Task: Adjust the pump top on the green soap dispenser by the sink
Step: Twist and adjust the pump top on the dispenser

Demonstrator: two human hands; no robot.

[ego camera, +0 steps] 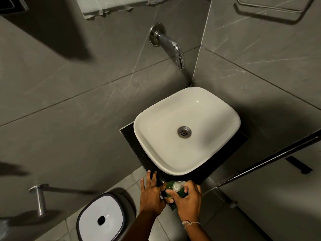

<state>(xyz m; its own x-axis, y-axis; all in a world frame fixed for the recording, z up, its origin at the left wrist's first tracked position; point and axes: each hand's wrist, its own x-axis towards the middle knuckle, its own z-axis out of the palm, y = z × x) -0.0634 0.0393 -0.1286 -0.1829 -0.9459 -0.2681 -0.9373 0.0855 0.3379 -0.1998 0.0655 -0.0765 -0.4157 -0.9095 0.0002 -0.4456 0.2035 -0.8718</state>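
So we're at the hands-on part now. The green soap dispenser (pixel 175 189) sits low in the frame, just right of centre, on the near corner of the dark counter (pixel 127 136), right under the front lip of the white sink (pixel 151 153). The right hand (pixel 188 201) is wrapped around the bottle from the near side, fingers curled against the green body, thumb reaching across toward the whitish pump top (pixel 178 185). The left hand (pixel 151 192) is beside the bottle with fingers spread flat along the counter edge; its thumb looks like it's touching the bottle, but I can't really tell from here.

My read: the bottle's being steadied and the pump itself hasn't been properly turned yet. The next bit probably needs one hand to keep the body from spinning while the other gets fingers onto the pump head and twists or presses it. Careful too, since it's right at the counter's corner and could slide off.

Room-wise: grey marble-look tiles all round, a chrome tap (pixel 171 46) coming out of the wall in the upper middle, a metal rack (pixel 271 11) top right. Lower left there's a white-lidded bin (pixel 100 218) on the pale floor tiles and a metal peg (pixel 39 197) sticking out of the wall. Lighting's pretty dim.
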